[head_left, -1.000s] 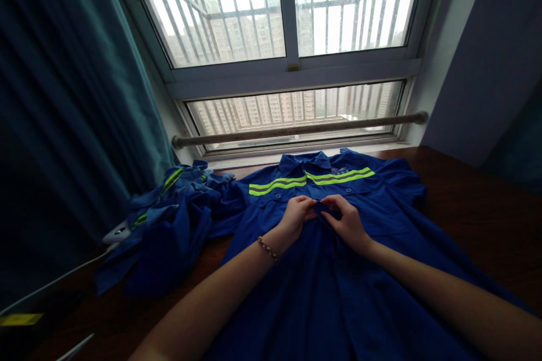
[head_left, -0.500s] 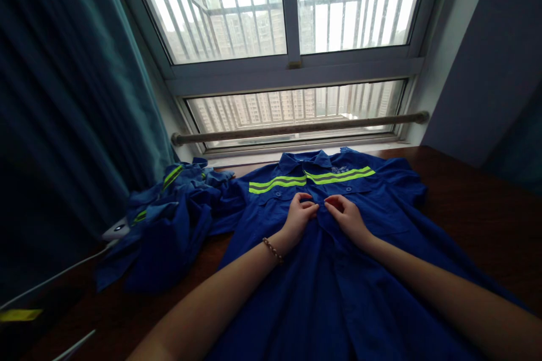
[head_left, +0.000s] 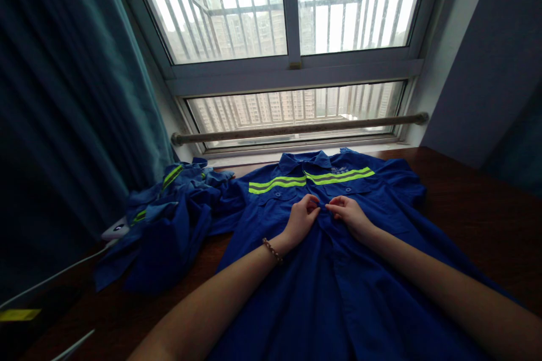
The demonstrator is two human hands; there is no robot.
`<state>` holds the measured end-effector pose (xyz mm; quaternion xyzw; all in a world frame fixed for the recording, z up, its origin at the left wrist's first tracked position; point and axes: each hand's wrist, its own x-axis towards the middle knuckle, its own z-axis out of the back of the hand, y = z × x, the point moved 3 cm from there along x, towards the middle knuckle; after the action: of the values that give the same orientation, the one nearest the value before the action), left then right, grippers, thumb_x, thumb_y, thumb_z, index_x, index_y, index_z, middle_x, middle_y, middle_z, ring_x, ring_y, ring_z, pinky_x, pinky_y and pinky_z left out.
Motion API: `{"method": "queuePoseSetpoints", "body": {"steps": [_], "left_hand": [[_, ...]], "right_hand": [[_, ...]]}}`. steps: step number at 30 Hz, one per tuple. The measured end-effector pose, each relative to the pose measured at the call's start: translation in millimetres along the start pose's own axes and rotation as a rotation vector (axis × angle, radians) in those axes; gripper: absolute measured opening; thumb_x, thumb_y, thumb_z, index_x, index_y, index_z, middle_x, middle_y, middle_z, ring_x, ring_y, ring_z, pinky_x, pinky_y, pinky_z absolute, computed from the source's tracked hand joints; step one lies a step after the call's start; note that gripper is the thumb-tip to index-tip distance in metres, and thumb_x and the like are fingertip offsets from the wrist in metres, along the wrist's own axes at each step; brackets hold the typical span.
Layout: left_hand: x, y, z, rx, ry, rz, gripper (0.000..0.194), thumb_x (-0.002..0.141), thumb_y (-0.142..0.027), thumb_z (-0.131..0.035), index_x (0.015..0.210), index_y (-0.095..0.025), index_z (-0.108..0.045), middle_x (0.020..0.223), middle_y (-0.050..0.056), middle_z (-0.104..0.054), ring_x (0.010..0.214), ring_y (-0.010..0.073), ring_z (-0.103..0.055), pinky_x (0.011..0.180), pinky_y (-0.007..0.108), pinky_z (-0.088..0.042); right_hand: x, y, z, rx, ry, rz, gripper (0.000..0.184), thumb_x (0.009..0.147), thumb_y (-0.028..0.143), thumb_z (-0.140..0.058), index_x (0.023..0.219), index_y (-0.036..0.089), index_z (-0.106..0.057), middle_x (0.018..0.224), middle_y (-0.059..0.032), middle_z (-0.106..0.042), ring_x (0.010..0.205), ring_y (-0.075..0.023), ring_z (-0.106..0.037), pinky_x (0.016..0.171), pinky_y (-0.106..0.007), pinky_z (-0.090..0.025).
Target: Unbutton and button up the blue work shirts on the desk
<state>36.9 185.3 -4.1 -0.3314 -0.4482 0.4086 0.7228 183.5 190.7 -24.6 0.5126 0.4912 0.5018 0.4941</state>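
Note:
A blue work shirt (head_left: 271, 271) with yellow-green reflective stripes lies spread on its back, collar toward the window. My left hand (head_left: 301, 218) pinches the front opening at its middle, just below the chest stripe. From the other side my right hand (head_left: 349, 215) pinches the same front edge, its fingertips close to those of the left. Cloth bunches slightly between the fingertips; any button there is too small to make out. A braided bracelet (head_left: 272, 250) circles my left wrist.
Crumpled blue clothing (head_left: 169, 237) with similar stripes lies left of the shirt. A white device (head_left: 115, 230) with a cable sits by the curtain (head_left: 76, 96). A metal rail (head_left: 296, 128) crosses the window behind the dark wooden tabletop (head_left: 457, 197).
My right hand's fingers have closed to a tighter pinch. Both hands have shifted very slightly, and the cloth between them is raised a little. The shirt stays in place.

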Motion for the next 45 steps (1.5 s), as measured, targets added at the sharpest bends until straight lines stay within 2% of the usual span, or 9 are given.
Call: {"method": "queuePoseSetpoints", "body": {"steps": [10, 17, 21, 25, 28, 31, 37, 43, 45], "left_hand": [[11, 17, 0.2, 0.212, 0.026, -0.045, 0.013, 0.071, -0.016, -0.049, 0.078, -0.018, -0.06, 0.067, 0.0, -0.059, 0.06, 0.012, -0.053, 0.058, 0.021, -0.038], [51, 32, 4.5, 0.32, 0.02, -0.074, 0.014, 0.07, -0.011, -0.049, 0.079, -0.017, -0.06, 0.066, 0.001, -0.059, 0.061, 0.0121, -0.052, 0.06, 0.021, -0.038], [67, 35, 7.9, 0.276, 0.017, -0.029, 0.015, 0.067, -0.008, -0.051, 0.076, -0.017, -0.059, 0.065, 0.0, -0.058, 0.062, 0.0123, -0.052, 0.064, 0.022, -0.039], [71, 36, 11.2, 0.243, -0.005, -0.014, 0.014, 0.066, -0.008, -0.053, 0.075, -0.017, -0.059, 0.067, 0.001, -0.058, 0.065, 0.0131, -0.053, 0.067, 0.022, -0.04], [70, 35, 12.2, 0.231, -0.015, -0.009, 0.013, 0.067, -0.009, -0.054, 0.074, -0.018, -0.058, 0.066, 0.001, -0.057, 0.065, 0.0139, -0.053, 0.069, 0.023, -0.04], [64, 31, 13.5, 0.22, -0.045, 0.005, 0.016, 0.067, -0.008, -0.055, 0.079, -0.018, -0.056, 0.067, 0.002, -0.056, 0.066, 0.0151, -0.053, 0.072, 0.025, -0.039], [37, 5, 19.3, 0.165, -0.144, -0.043, 0.017, 0.067, -0.011, -0.056, 0.083, -0.018, -0.056, 0.068, 0.001, -0.053, 0.066, 0.0142, -0.05, 0.071, 0.023, -0.038], [-7, -19, 6.6, 0.244, 0.306, -0.164, 0.008, 0.067, -0.018, -0.056, 0.075, -0.018, -0.059, 0.068, 0.001, -0.055, 0.059, 0.0119, -0.047, 0.057, 0.02, -0.035], [-17, -19, 4.8, 0.284, 0.338, -0.157, 0.012, 0.065, -0.018, -0.059, 0.077, -0.018, -0.06, 0.07, 0.001, -0.057, 0.062, 0.0127, -0.049, 0.057, 0.02, -0.035]], "right_hand": [[1, 3, -9, -0.723, -0.025, 0.375, 0.016, 0.077, 0.029, -0.045, 0.07, 0.017, -0.054, 0.064, -0.0021, -0.059, 0.06, -0.0141, -0.053, 0.056, -0.025, -0.037], [44, 19, -13, -0.88, 0.044, 0.357, 0.013, 0.077, 0.025, -0.046, 0.074, 0.015, -0.054, 0.069, -0.0034, -0.06, 0.065, -0.0137, -0.055, 0.06, -0.023, -0.038], [17, 38, -34, -0.991, -0.042, 0.362, 0.02, 0.075, 0.032, -0.049, 0.085, 0.014, -0.053, 0.078, -0.0095, -0.06, 0.072, -0.0188, -0.057, 0.062, -0.027, -0.038], [-32, 34, -55, -1.166, 0.05, 0.249, 0.037, 0.065, 0.037, -0.058, 0.092, 0.013, -0.051, 0.087, -0.0167, -0.06, 0.073, -0.0261, -0.059, 0.058, -0.031, -0.039], [-43, 23, -42, -1.055, 0.029, 0.168, 0.023, 0.064, 0.025, -0.055, 0.084, 0.014, -0.053, 0.077, -0.0117, -0.061, 0.067, -0.022, -0.058, 0.056, -0.029, -0.039], [-37, 15, -15, -0.723, 0.028, 0.162, 0.011, 0.063, 0.019, -0.053, 0.074, 0.016, -0.056, 0.064, -0.0022, -0.06, 0.058, -0.0142, -0.055, 0.052, -0.024, -0.038], [-28, 5, 9, -0.085, 0.139, -0.082, 0.023, 0.058, 0.025, -0.063, 0.077, 0.013, -0.062, 0.049, 0.0043, -0.054, 0.036, -0.0058, -0.04, 0.039, -0.02, -0.03], [-27, 8, 10, 0.061, 0.08, -0.115, 0.018, 0.057, 0.024, -0.065, 0.072, 0.013, -0.066, 0.042, 0.0014, -0.054, 0.035, -0.0085, -0.044, 0.036, -0.021, -0.033], [-30, 11, 10, 0.072, 0.084, -0.105, 0.017, 0.058, 0.025, -0.065, 0.071, 0.014, -0.067, 0.047, -0.0014, -0.058, 0.039, -0.0111, -0.049, 0.038, -0.023, -0.037]]}}
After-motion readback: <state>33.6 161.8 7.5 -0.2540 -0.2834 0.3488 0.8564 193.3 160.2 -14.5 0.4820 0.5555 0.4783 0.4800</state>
